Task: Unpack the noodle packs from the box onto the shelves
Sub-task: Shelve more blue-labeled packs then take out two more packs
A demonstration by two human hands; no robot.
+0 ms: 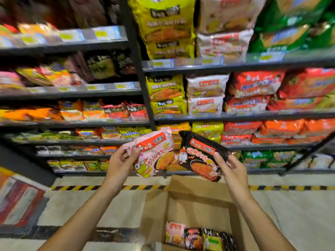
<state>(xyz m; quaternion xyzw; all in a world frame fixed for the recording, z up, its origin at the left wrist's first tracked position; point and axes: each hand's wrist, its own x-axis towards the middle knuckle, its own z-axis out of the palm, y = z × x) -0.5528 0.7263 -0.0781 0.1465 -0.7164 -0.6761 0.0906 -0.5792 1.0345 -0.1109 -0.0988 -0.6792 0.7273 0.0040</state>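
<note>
Up at mid-frame, two noodle packs are held in the air in front of the shelves: a pink pack [155,153] in the left hand [120,163], and a black pack [201,156] in the right hand [230,167]. Each grip is clenched on its pack, the left pinching the pink pack's upper left corner, the right holding the black pack's right edge with thumb on the front. The two packs sit side by side, near each other with a narrow gap between their inner edges.

Below them, at lower centre, stands the open cardboard box [197,201], its far flap [192,185] raised just under the packs. More packs [199,239] stand upright in a row at its bottom; much of the box's inside is bare.

Behind, dark metal shelves [235,115] fill the upper frame, tightly stocked with yellow, white, red, orange and green packs, leaving little free room along their front edges. An upright post [143,84] splits the left bay from the right. A yellow-and-black striped line [108,187] runs across the pale floor [299,214] at the shelf foot.
</note>
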